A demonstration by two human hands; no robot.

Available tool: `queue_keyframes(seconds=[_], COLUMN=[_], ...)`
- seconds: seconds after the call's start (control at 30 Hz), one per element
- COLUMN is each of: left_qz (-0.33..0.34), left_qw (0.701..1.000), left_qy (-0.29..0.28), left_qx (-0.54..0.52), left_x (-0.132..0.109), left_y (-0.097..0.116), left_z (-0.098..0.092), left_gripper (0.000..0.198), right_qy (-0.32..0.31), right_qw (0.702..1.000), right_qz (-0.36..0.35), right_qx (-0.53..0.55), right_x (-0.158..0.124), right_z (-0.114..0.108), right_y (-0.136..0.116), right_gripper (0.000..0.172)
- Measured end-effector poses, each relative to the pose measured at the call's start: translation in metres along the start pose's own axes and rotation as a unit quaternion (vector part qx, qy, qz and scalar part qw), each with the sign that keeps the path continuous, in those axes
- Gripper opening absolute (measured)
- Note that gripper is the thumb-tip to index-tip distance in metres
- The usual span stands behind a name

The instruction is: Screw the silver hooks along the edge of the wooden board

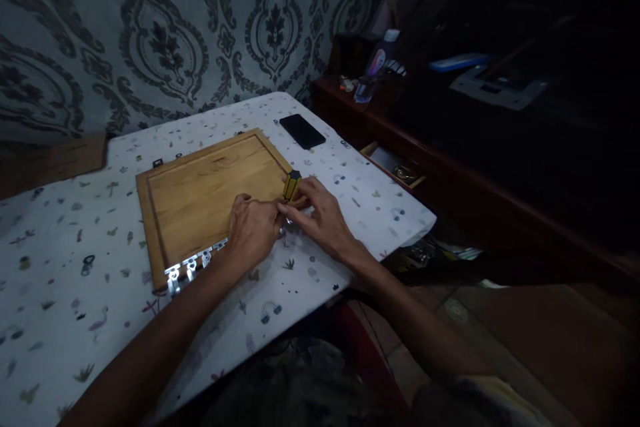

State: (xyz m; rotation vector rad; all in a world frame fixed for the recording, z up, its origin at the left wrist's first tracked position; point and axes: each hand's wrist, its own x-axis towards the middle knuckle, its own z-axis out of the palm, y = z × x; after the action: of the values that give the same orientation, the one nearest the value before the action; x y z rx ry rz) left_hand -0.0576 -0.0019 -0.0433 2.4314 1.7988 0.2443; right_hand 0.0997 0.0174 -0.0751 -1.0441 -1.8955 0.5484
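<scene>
A framed wooden board (215,177) lies flat on the table. Along its near edge runs a shiny metal hook rail (193,265), partly covered by my left hand (254,230). That hand is closed over the rail near the board's right corner; its fingertips meet my right hand, and what they pinch is hidden. My right hand (323,217) has its fingers around a screwdriver (292,185) with a yellow and black handle, which stands nearly upright above the rail's right end. The screwdriver's tip cannot be seen.
A black phone (303,131) rests on the patterned white tablecloth (100,307) beyond the board. Cardboard (75,160) lies at the far left. To the right are an open drawer (395,167) and a dark red desk with a bottle (383,57).
</scene>
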Motion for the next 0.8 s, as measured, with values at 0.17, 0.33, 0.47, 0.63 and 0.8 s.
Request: queue_keyframes(seconds=[0.17,0.33,0.47,0.63,0.8], left_qz=[0.013,0.006,0.006,0.002,0.008], left_qw=[1.000,1.000,1.000,1.000,1.000], left_qy=[0.010,0.012,0.011,0.019,0.019], left_qx=[-0.007,-0.005,-0.002,-0.004,-0.009], left_x=[0.000,0.001,0.001,0.000,-0.001], left_y=[-0.001,-0.001,0.000,0.001,0.000], left_z=[-0.001,-0.001,-0.001,0.000,0.002], left_gripper=[0.035,0.033,0.032,0.032,0.030], right_qy=[-0.039,-0.115,-0.159,-0.099,0.035], right_qw=[0.998,0.988,0.981,0.986,0.985], right_qz=[0.057,0.095,0.102,0.111,0.008], right_qx=[0.007,0.036,0.041,0.071,0.170], right_x=[-0.020,-0.024,-0.020,-0.014,0.012], right_z=[-0.005,-0.001,-0.001,-0.008,-0.017], right_y=[0.012,0.016,0.016,0.011,-0.013], right_gripper=[0.023,0.023,0.023,0.026,0.041])
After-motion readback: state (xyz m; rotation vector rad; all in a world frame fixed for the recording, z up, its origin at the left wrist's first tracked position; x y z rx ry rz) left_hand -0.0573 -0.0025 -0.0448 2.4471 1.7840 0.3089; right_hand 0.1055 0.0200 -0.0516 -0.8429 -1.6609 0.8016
